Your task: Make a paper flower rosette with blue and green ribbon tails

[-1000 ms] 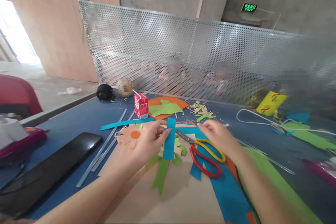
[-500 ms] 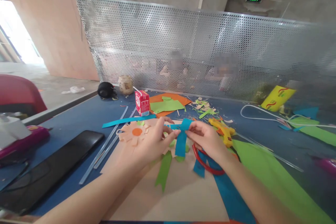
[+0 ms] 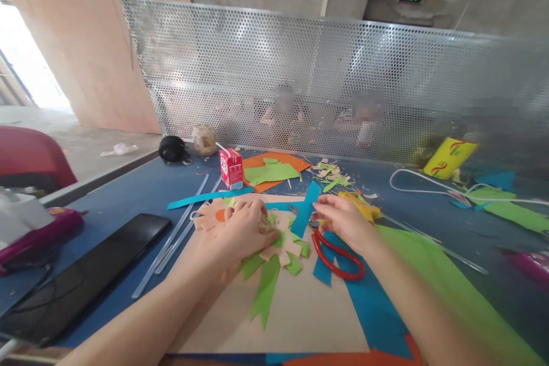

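Note:
My left hand has its fingers curled at the edge of a green and peach fringed paper flower with green paper leaves. Its thumb touches the flower. My right hand pinches a short blue paper strip, held slanted above the sheet. Red-handled scissors lie just below that hand, their blades partly behind the strip. Partly covered by my left hand is a peach flower with an orange centre. Everything rests over a large peach paper sheet.
Behind the right hand sits a yellow glue gun. Clear glue sticks, a black phone and a blue strip lie left. A red drink carton, paper scraps and a perforated metal screen stand farther back.
My left hand has left the blue strip and moved down-left onto the fringed flower, which has shifted slightly towards me. The right hand keeps the strip, now tilted, and the scissors show more.

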Demonstrator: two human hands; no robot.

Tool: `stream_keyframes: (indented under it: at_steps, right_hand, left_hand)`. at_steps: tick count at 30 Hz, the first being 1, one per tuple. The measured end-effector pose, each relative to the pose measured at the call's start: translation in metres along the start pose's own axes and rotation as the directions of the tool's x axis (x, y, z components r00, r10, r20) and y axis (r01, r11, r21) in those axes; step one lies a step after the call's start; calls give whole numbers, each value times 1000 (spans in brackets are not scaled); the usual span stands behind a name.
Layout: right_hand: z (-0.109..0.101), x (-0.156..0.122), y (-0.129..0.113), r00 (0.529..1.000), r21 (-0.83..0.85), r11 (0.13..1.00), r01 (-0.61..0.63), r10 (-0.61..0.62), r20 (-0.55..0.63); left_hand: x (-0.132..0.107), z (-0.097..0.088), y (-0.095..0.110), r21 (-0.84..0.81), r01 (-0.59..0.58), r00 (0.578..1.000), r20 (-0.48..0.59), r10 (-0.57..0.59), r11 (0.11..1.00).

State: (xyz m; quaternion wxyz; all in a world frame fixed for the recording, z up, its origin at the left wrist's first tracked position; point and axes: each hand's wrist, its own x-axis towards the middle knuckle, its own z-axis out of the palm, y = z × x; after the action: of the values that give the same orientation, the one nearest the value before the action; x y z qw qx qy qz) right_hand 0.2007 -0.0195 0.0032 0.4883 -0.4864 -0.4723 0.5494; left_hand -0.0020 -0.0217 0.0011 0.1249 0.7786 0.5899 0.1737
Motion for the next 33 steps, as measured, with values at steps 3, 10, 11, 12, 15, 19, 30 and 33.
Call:
stream_keyframes:
  at_steps: [3,10,11,12,15,19,30,33]
  right_hand:
    - [0,-1,0,997,91,995,-49,43,62]
    - [4,-4,4,985,63,998,-22,11,172]
    - [4,-3,6,984,38,999,-8,1,180]
    - [3,-3,8,981,9,1000,13,-15,191]
    - [-1,-1,13,968,-79,994,79,-58,245]
    - [1,-1,16,966,-111,992,53,-23,256]
    - [4,-3,12,986,-138,988,65,-43,158]
    - [1,-2,11,987,-75,993,92,-81,136]
  left_hand:
    - [0,1,0,-31,14,1000,-3,-14,999]
    - [7,10,-14,-196,9,998,-66,-22,981]
    - [9,10,-16,-242,-20,998,-70,3,970]
    - [10,10,-16,-296,-52,996,-79,29,954]
    - [12,7,-14,-501,-109,993,-94,71,858]
    - [9,2,-8,-687,-61,998,-67,21,724]
    - [9,4,-4,-825,-14,992,-83,-97,565]
    - [6,3,-1,-858,62,995,11,-103,510]
